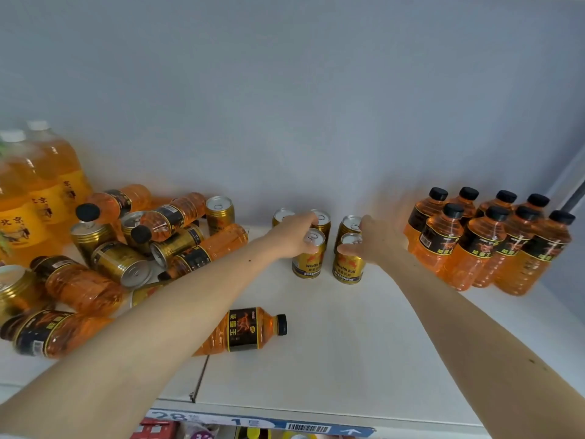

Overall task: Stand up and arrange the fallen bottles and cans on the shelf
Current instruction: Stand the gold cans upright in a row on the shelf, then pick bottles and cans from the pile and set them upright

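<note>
Both grips, left hand (296,237) and right hand (373,240), clasp upright cans (308,259) (tabs upward).

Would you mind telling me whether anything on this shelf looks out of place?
Yes. A pile of bottles and gold cans lies toppled at the left, and one orange bottle lies on its side alone near the front. The bottles at right stand upright.

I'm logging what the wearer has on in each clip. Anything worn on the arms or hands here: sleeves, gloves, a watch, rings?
Nothing visible. The left hand and right hand are bare, without gloves, and both forearms are uncovered to the frame edge, with no sleeve, watch or bracelet. No rings show, though the fingers are slightly blurred.
</note>
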